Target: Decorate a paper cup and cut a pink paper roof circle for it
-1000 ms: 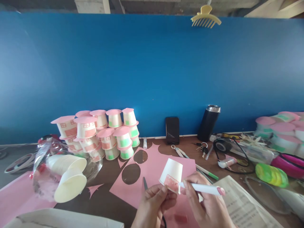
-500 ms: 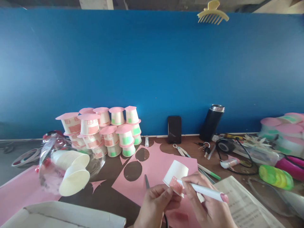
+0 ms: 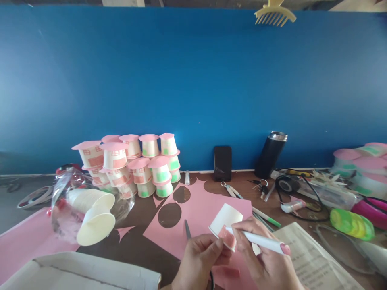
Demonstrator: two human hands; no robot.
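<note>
Head view: left hand [image 3: 202, 257] pinched paper cup [image 3: 226, 222], upturned, above pink sheet [image 3: 199, 213] on counter [image 3: 142, 257]. Right hand [image 3: 260, 251] clenched around white pen [image 3: 260, 240], tip on pink patch [image 3: 227, 237]. Judged best: brace cup firmly, draw short light strokes.

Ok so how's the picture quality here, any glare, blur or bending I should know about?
Head view: the blue wall has a pale glare patch at the far left and darkens rightward; table edges bow, a wide-lens warp; the plastic bag glints; the left hand, right hand and paper cup look slightly soft; the far right clutter is smeared.
</note>
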